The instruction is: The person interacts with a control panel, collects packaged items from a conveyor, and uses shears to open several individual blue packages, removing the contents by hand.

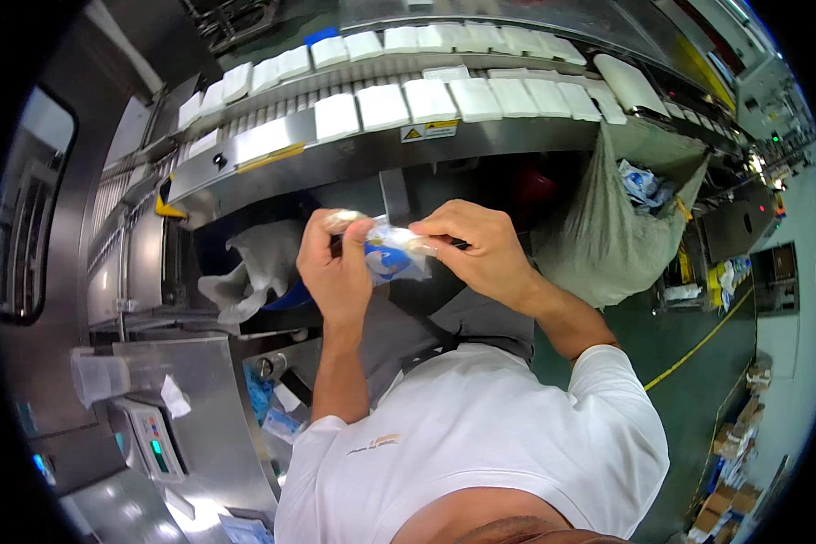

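Between my two hands, in front of my chest, is a small plastic packet (392, 261), clear and white with a blue print. My left hand (334, 263) is closed, pinching the packet's left end between thumb and fingers; some pale, crumpled material shows at those fingertips. From the other side my right hand (480, 245) pinches the packet's upper right edge with thumb and forefinger. The packet hangs slightly below the fingertips. What lies inside it I cannot make out.
Ahead runs a steel conveyor (281, 145) carrying rows of folded white pads (426, 98). A cloth sack (598, 218) holding crumpled wrappers hangs at the right. A digital scale (152, 442) and clear plastic jug (100, 376) stand on the steel table (210, 381) at left.
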`<move>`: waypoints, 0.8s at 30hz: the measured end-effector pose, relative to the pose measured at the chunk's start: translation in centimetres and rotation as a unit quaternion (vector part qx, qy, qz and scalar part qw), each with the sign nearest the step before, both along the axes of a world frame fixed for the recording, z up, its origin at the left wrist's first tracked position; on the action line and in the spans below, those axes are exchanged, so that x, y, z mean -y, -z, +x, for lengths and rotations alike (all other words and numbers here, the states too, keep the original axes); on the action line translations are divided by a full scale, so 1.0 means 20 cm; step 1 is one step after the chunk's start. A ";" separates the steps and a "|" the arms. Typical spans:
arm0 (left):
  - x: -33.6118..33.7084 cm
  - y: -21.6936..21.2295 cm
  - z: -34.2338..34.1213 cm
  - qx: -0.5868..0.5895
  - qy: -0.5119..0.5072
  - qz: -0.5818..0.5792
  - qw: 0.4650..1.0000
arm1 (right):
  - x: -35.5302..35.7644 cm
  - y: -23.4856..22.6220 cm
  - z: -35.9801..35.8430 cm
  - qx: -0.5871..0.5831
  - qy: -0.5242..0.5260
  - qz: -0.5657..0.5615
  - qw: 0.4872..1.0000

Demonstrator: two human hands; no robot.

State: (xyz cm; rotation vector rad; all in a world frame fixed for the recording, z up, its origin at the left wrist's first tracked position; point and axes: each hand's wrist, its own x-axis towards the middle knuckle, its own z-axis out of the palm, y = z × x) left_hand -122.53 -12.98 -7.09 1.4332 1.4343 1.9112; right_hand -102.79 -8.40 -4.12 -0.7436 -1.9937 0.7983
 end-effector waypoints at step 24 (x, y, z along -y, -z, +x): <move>-0.14 0.36 -0.07 0.030 0.072 -0.076 0.994 | 0.03 -0.14 0.11 0.011 0.055 0.160 0.985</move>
